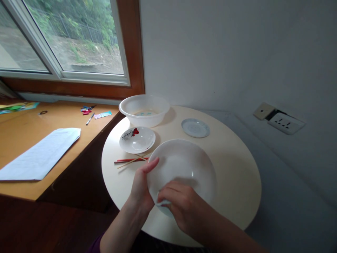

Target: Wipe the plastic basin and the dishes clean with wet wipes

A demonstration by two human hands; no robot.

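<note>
While your left hand [143, 186] supports the large white bowl [184, 161] at its left rim, your right hand [180, 202] presses a pale cloth [163, 202] to the near-left edge. Left grip: closed on the rim, thumb on the inside, remaining fingers hidden behind the bowl. Right grip: narrow, fingers bunched on the cloth, most of which your hand covers. Bowl is tilted toward you, over the near part of the round white desk [237, 168]; can't tell if its base touches the top. Just past your left thumb, chopsticks [127, 160] lie crossed, red and dark ones plus pale wooden ones. Beyond them sits a small white dish [139, 142] with a red flower, just in front of a translucent basin [147, 121]. Pale plate [195, 127] lies flat on the far side, right of the basin, apart from your bowl. To your left, the wooden desk [60, 121] below the window [79, 38] carries white papers [39, 153], a pen [90, 118], a colourful packet [103, 115] and small blue and red items [86, 110], too small to identify. Wall sockets [285, 123] show far right; your left sleeve [94, 245] is purple
</note>
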